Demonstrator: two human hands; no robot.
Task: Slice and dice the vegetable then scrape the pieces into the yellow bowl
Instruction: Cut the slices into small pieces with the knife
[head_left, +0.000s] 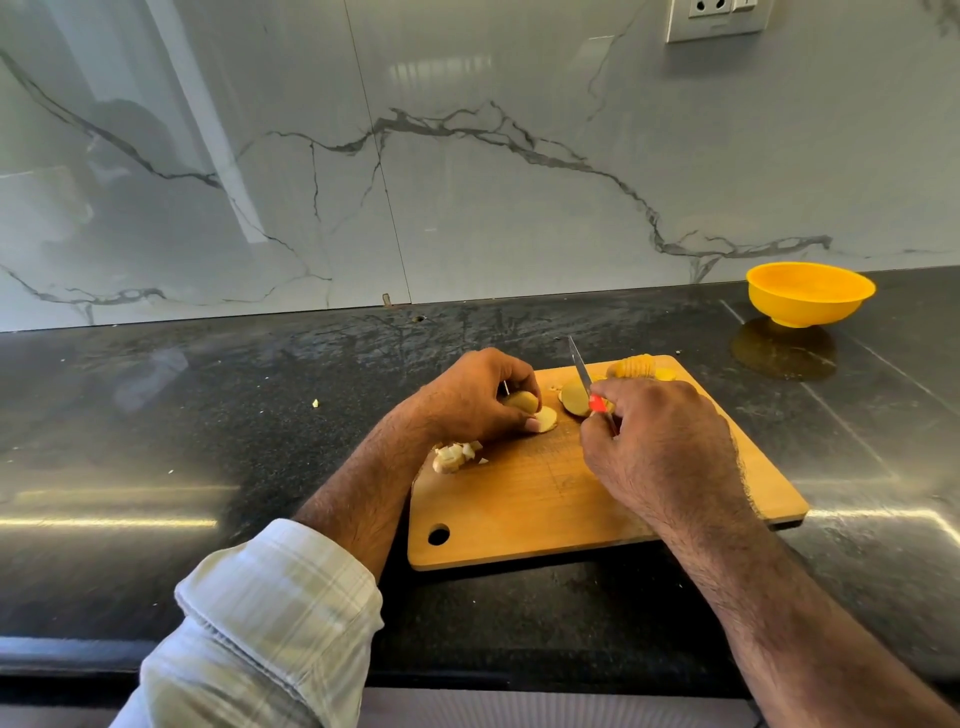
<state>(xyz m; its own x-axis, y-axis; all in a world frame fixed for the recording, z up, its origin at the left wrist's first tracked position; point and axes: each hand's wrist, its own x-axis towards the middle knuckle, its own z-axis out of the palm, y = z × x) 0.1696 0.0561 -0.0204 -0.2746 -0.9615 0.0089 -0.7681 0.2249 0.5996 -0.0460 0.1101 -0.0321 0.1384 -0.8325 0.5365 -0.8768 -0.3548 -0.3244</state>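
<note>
Nearest the camera, a rolled pale plaid sleeve covers the left forearm, which reaches up over the dark polished countertop toward a wooden cutting board with a round hanging hole at its near left corner. The right forearm is bare and crosses the board's near right part. On the board's left edge, just behind the left wrist, lies a small heap of diced pieces, pale and irregular. The left hand is curled over a chunk of the vegetable, fingers arched down and thumb tucked against a pale cut slice lying flat beside it, so it grips the piece against the board. The right hand is closed round the red handle of a knife, only a little red showing between thumb and fingers; the thin blade points away and slightly left, its edge over another cut slice resting between the two hands. Farther along the board, near its far edge, sits a ridged yellowish section of sliced vegetable. Beyond the board to the right, well apart from it, the yellow bowl stands upright on the counter near the marble-patterned wall. A wall socket is mounted at the upper right.
</note>
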